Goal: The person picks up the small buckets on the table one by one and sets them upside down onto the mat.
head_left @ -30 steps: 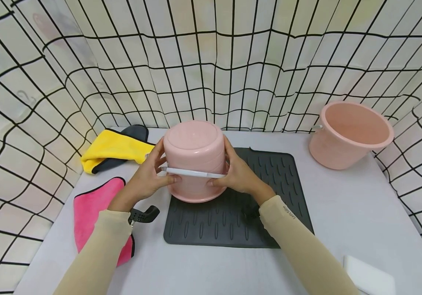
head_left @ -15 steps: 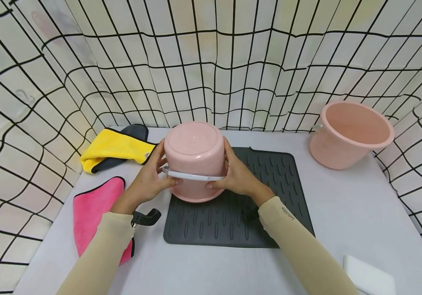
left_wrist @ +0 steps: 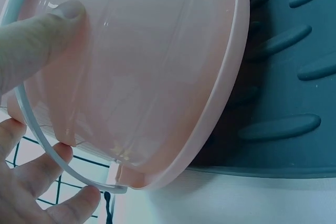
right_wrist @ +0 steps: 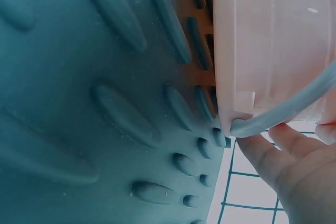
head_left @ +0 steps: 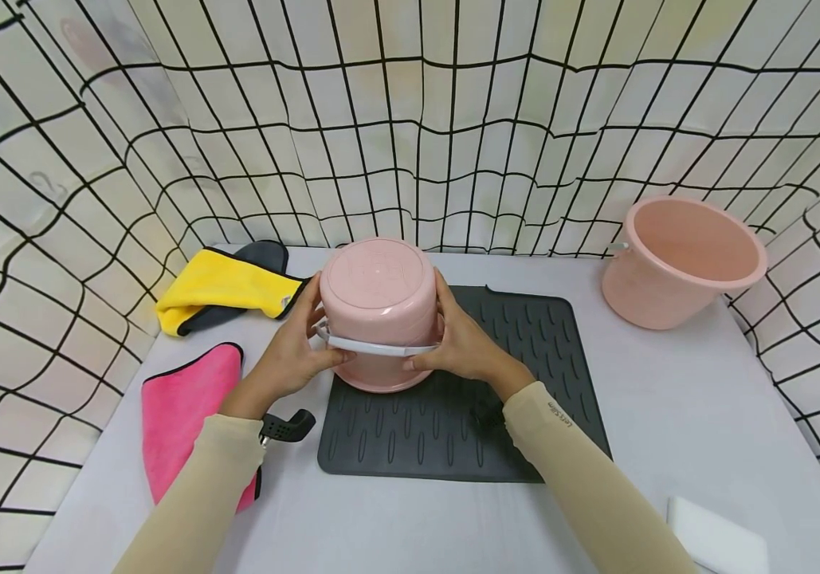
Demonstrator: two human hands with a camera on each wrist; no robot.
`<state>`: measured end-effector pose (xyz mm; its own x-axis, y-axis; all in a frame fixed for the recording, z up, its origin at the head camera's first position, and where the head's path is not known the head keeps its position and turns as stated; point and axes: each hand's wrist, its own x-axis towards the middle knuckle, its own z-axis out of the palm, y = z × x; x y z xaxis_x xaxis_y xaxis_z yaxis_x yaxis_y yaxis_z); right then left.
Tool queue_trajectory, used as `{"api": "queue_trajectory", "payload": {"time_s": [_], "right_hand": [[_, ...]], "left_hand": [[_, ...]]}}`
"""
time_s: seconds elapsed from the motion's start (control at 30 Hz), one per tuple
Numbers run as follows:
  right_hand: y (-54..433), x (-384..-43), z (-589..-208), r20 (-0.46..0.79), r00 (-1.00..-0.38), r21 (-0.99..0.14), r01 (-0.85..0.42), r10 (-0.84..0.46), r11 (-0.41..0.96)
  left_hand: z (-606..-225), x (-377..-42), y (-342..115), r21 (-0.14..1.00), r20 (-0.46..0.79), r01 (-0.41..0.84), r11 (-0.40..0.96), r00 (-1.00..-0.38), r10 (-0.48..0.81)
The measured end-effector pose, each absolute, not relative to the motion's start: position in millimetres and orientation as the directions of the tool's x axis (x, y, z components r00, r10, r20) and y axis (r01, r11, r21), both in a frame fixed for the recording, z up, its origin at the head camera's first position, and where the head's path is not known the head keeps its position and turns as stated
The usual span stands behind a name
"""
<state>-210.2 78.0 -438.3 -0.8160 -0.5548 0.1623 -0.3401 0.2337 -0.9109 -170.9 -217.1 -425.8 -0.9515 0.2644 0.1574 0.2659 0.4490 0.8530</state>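
A pink bucket [head_left: 378,275] stands upside down at the left part of a dark ribbed rubber mat [head_left: 453,434], its base facing up. My left hand [head_left: 288,355] grips its left side, the thumb on the front wall and the fingers spread round the side. On the opposite side my right hand [head_left: 463,339] holds it the same way. The bucket's white handle [head_left: 379,349] hangs across the front wall near both thumbs. In the left wrist view the bucket rim [left_wrist: 220,98] lies close to the mat; the right wrist view shows the handle's end [right_wrist: 244,127] beside my fingers.
Another pink bucket [head_left: 653,291] stands upright at the back right. A yellow-and-grey cloth [head_left: 226,287] and a pink cloth [head_left: 183,414] lie on the left. A white block [head_left: 718,536] sits at the front right. Black wire mesh [head_left: 417,127] surrounds the table.
The bucket has tipped very slightly toward me, showing more of its base. Its handle has dropped a little lower on the front wall. Both hands keep their grip.
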Motion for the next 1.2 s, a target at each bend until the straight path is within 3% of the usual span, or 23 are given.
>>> {"api": "queue_trajectory", "payload": {"time_s": [0.8,1.2], "right_hand": [[80.8,-210.0,-446.1,0.179,-0.811,-0.927,-0.328,-0.557,0.179],[77.5,-193.4,-417.8,0.16,-0.814,-0.942,-0.296,-0.558,0.16]], "left_hand": [[-434.1,-165.1,-212.0,0.835,0.206,0.31,0.454,-0.942,0.264],[-437.7,-166.0,-212.3,0.838,0.192,0.296,0.459,-0.946,0.261]]}}
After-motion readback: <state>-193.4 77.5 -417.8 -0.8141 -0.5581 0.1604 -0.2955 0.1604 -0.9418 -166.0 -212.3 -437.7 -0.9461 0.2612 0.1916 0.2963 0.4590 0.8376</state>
